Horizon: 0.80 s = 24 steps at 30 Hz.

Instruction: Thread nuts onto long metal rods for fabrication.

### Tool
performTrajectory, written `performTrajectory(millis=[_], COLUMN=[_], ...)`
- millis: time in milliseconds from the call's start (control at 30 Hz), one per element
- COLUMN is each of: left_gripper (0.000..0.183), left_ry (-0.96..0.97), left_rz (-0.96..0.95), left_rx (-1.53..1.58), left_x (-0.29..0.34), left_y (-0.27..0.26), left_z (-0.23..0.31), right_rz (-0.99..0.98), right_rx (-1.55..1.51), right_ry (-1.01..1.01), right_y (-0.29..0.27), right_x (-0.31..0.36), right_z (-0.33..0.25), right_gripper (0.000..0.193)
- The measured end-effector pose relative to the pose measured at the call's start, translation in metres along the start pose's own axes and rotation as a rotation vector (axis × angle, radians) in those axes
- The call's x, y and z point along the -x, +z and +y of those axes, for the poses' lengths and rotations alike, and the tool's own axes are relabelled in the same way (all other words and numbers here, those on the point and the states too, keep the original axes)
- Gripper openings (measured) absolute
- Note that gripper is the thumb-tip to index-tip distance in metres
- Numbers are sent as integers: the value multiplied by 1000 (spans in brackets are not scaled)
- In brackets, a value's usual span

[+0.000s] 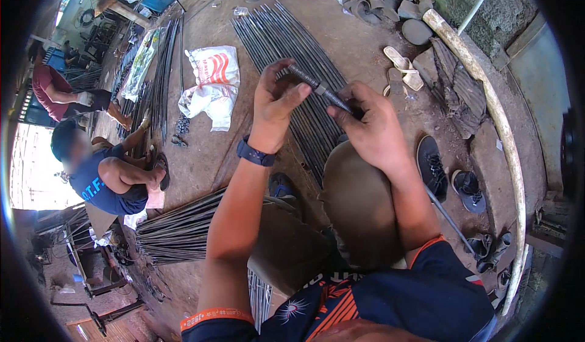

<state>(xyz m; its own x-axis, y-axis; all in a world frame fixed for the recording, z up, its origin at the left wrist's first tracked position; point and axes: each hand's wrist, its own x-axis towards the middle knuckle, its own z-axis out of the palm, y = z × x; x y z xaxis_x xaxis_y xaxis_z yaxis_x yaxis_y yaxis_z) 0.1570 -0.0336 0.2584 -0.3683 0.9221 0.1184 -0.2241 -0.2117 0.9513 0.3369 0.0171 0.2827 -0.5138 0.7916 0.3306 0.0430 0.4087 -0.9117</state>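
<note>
Above my knees, both hands hold a short grey threaded rod (333,97) tilted down to the right, with a lighter band, maybe a nut, near its middle. My left hand (274,101), a dark watch on its wrist, has its fingers curled by the rod's upper end, with the thumb beside it. The lower end is pinched between thumb and fingers of my right hand (373,123); its tip is partly hidden there. Beneath the hands, a row of long dark metal rods (268,34) lies on the floor.
Another bundle of rods (177,229) lies left of my legs. Beyond it a person in a blue shirt (100,180) squats, with another person in red (52,89) farther back. A white sack (213,80) lies on the floor. Sandals (402,68), shoes (431,165) and a long pale pole (503,123) are at right.
</note>
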Motion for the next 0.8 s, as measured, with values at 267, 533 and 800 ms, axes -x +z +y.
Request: performTrajectory(millis=[267,533,800], left_gripper=[55,41,23], left_ry=[-43,48,17], left_rz=[-143,-2,18], left_rx=[412,-10,-178], left_x=[5,5,20], left_y=[9,4,21], left_z=[4,3,7], right_rz=[-7,7,-12], right_rx=[22,-9,-1], right_ry=[-48,-17,-48], right_y=[2,2,2], right_x=[3,2,1], right_z=[-3,2,0], right_gripper=[14,16,14])
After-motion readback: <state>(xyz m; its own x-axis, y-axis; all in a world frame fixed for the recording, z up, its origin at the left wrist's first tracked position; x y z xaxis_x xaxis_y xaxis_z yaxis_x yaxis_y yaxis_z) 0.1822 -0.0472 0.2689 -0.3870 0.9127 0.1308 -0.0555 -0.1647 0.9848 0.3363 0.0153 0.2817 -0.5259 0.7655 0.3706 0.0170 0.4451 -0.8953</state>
